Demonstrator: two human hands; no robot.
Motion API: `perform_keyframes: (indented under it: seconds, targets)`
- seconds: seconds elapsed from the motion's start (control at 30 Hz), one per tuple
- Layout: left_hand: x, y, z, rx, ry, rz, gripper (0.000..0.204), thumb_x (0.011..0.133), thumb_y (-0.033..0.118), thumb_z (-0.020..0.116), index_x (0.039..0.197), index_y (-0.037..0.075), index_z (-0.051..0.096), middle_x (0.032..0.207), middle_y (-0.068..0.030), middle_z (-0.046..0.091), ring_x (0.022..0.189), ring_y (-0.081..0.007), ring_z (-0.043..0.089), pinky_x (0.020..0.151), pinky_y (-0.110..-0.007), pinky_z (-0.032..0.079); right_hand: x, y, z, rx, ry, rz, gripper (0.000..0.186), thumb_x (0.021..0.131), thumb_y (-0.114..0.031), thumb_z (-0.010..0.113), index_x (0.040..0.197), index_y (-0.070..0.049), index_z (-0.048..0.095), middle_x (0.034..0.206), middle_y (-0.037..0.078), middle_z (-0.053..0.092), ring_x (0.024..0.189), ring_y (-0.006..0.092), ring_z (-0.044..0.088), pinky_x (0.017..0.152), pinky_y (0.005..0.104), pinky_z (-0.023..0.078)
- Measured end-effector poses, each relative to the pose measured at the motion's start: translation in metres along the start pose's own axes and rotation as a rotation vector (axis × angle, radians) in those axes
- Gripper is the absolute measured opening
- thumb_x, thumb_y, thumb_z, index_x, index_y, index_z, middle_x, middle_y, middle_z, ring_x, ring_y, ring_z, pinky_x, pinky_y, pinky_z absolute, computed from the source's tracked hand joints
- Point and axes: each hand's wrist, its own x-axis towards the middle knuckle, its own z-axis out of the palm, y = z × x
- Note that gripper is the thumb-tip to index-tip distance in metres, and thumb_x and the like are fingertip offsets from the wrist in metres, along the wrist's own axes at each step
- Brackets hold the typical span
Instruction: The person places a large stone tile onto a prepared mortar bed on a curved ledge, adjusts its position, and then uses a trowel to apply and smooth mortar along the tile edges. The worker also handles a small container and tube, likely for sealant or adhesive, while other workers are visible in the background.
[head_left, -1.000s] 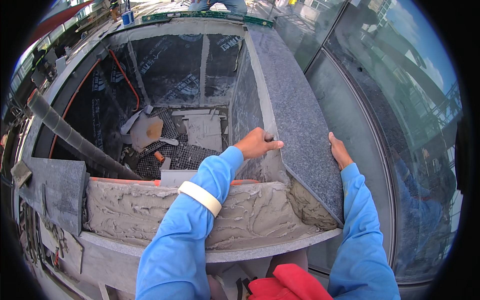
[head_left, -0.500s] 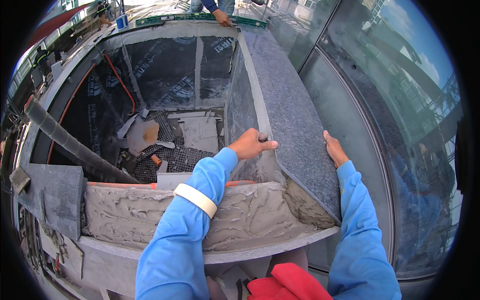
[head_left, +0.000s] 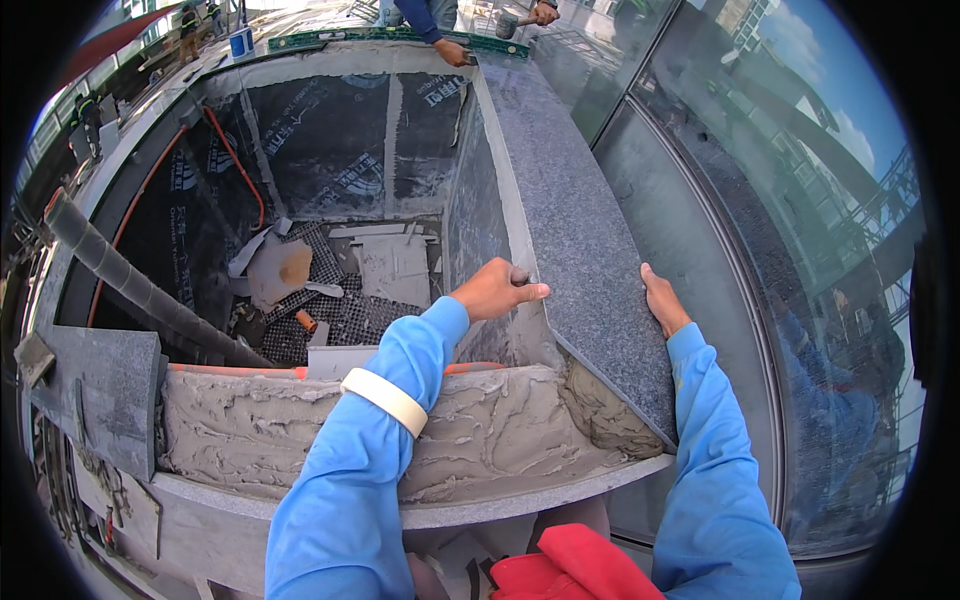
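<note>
A long grey granite slab (head_left: 575, 190) lies along the right wall of a planter-like box, its near end cut at a slant above a bed of mortar (head_left: 605, 410). At the slab's left edge, my left hand (head_left: 495, 290) is closed, thumb reaching over the edge and fingers curled. My right hand (head_left: 662, 300) grips the opposite edge, its lower fingers hidden. More wet mortar (head_left: 490, 425) is spread rough along the near wall, under my left forearm. At the far end, a co-worker's hand (head_left: 453, 53) touches the slab's end; their other hand holds a mallet (head_left: 508, 25).
A green level (head_left: 350, 37) lies across the far wall. Another grey slab (head_left: 110, 390) covers the near left corner. Inside the pit are board scraps (head_left: 390, 265) and black grating. A wrapped pipe (head_left: 150, 275) slants across the left. Glass panels (head_left: 700, 290) rise close on the right.
The co-worker's second hand has come into view with the mallet, and their other hand has shifted slightly down. My hands keep their places on the slab; the view has moved a little.
</note>
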Motion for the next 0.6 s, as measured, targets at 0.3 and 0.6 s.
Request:
perform_keyframes:
  seconds: [0.3,0.6]
  targets:
    - [0.0024,-0.0043,0.0008,-0.017,-0.009,0.004,0.059,0.092,0.048,0.077,0.088,-0.011,0.074,0.071,-0.0129,0.063,0.068,-0.0191,0.059,0.063,-0.040,0.048,0.0013,0.0013,0.0003,-0.032,0.022,0.007,0.071,0.109,-0.050,0.041,0.139,0.013,0.054,0.140,0.021,0.061,0.130,0.0290,0.056,0.111,0.0363,0.039]
    - [0.0013,-0.0040,0.0027,-0.050,0.010,0.019,0.058,0.092,0.047,0.077,0.090,-0.012,0.074,0.073,-0.0143,0.065,0.069,-0.0198,0.061,0.065,-0.040,0.050,0.0050,0.0049,-0.0019,-0.032,0.007,0.018,0.072,0.109,-0.050,0.041,0.140,0.014,0.052,0.142,0.022,0.058,0.132,0.0305,0.054,0.113,0.0371,0.038]
